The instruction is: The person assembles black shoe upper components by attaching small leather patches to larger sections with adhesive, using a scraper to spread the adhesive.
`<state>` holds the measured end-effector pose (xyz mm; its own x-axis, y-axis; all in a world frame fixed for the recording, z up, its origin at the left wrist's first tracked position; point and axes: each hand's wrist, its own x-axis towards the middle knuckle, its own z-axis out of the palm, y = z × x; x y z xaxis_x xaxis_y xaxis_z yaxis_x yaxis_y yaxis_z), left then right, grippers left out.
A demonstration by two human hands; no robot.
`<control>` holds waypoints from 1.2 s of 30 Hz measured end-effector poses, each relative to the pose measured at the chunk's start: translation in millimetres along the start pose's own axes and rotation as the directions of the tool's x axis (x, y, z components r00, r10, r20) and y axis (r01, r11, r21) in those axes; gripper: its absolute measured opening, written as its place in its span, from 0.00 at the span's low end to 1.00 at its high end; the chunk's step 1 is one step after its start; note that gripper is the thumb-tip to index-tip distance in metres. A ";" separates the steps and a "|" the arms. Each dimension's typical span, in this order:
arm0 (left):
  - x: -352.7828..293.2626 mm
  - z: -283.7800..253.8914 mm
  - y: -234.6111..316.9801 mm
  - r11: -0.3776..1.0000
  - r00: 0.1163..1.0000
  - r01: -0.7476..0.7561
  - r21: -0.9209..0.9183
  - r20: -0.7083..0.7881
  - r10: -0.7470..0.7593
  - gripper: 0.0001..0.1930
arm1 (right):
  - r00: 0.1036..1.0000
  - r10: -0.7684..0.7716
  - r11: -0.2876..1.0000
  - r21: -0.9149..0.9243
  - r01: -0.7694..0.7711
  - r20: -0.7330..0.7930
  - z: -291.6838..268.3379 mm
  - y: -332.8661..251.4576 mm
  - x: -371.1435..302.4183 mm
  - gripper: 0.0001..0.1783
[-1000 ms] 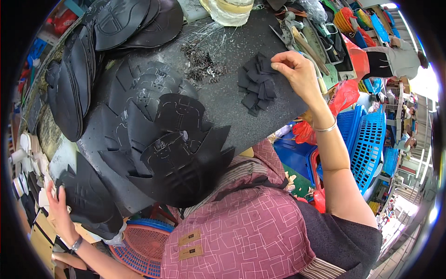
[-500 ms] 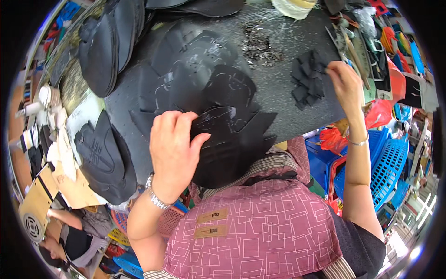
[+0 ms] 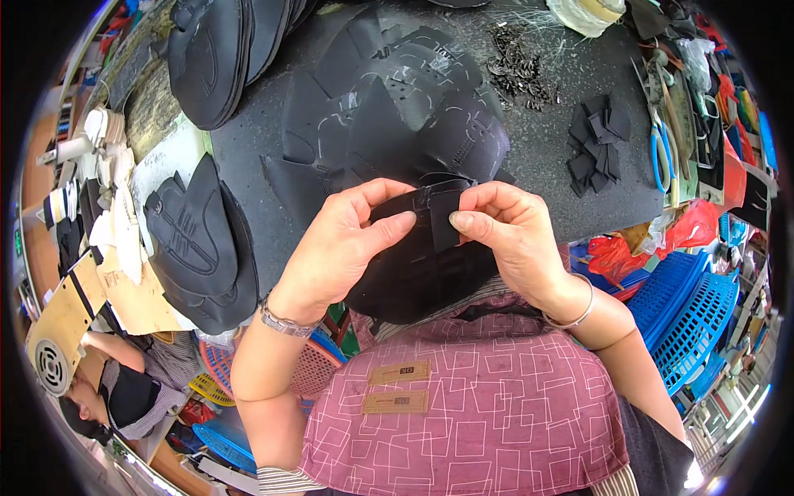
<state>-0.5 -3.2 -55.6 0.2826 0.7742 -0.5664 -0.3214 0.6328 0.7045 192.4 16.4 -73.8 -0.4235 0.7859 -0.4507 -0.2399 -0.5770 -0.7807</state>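
My left hand (image 3: 354,240) pinches the upper edge of a black shoe-upper piece (image 3: 413,285), which hangs over the table edge toward my lap. Beside it, my right hand (image 3: 513,236) grips a small black rectangular strip (image 3: 444,219) between thumb and fingers, laid against the same edge. Behind both hands are several overlapping black upper pieces (image 3: 376,124) with pale markings and slots. At the right of the table lies a loose pile of small black strips (image 3: 597,153), like the one in my hand.
Stacked black pieces stand at the far left (image 3: 211,70) and near left (image 3: 198,248) of the dark table (image 3: 542,157). Small dark scraps (image 3: 521,70) lie at the back. Blue-handled scissors (image 3: 662,153) are at the right edge, above blue baskets (image 3: 686,314). Another person (image 3: 128,388) sits at lower left.
My right hand has come left from the strip pile, bringing a strip to the shoe-upper piece. My left fingers have moved right and closed on its edge. The view has shifted slightly.
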 end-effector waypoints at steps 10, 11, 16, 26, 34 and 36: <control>-3.7 -1.0 -2.7 0.997 0.998 -0.059 0.047 0.022 0.058 0.12 | 0.999 0.009 0.991 -0.134 -0.016 -0.054 8.8 0.3 2.7 0.09; -4.0 -0.8 -2.8 0.997 0.998 -0.058 0.049 0.022 0.057 0.12 | 0.998 0.010 0.991 -0.135 -0.017 -0.055 8.7 0.5 2.9 0.09; -4.6 1.5 -2.9 0.996 0.998 -0.065 0.057 0.007 0.065 0.12 | 0.998 0.009 0.989 -0.148 -0.018 -0.056 8.8 0.9 3.5 0.08; -0.5 9.3 -11.6 0.950 0.965 -0.121 0.288 -0.189 0.180 0.08 | 0.998 0.000 0.987 -0.162 -0.011 -0.070 11.5 1.2 3.0 0.09; -5.2 8.2 -11.0 0.956 0.959 -0.144 0.257 -0.201 0.198 0.07 | 0.928 -0.284 0.594 -0.716 0.368 0.242 7.3 -34.8 15.8 0.11; -7.3 12.4 -11.2 0.940 0.945 -0.229 0.254 -0.173 0.277 0.07 | 0.937 -0.207 0.587 -0.731 0.348 0.280 2.4 -43.6 21.4 0.11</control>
<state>12.3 -16.2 -54.1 0.0219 0.9101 -0.4139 -0.1372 0.4128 0.9004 191.7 57.8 -48.4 -0.5921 0.7936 -0.1397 0.3506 0.0977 -0.9314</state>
